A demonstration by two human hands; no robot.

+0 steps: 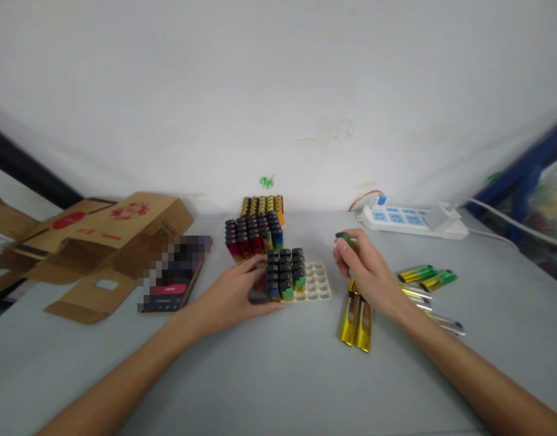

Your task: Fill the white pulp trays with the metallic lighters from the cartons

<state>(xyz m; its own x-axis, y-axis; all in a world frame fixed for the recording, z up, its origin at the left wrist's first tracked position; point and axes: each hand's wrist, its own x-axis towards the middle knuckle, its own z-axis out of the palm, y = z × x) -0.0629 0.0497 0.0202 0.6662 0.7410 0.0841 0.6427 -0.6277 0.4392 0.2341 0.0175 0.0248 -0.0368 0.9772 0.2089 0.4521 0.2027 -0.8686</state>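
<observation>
A white tray (324, 283) with round-edged slots stands on the table, its left part filled with upright black-topped lighters (285, 272) in blue and green. My left hand (235, 290) is closed round the tray's left end, thumb along the front edge and fingers behind. Pinched in my right hand (362, 260) is a lighter (343, 237) with a green body and dark top; the fingers hide most of it. This hand is raised to the right of the tray's bare slots. Just below it lie gold lighters (355, 321), side by side.
Behind the tray stand a block of red and multicoloured lighters (251, 236) and a gold-topped set (263, 206). More loose lighters (426, 277) lie right. A power strip (410, 221) sits by the wall. Left are a phone (176, 278), partly pixelated, and an opened cardboard box (119, 227).
</observation>
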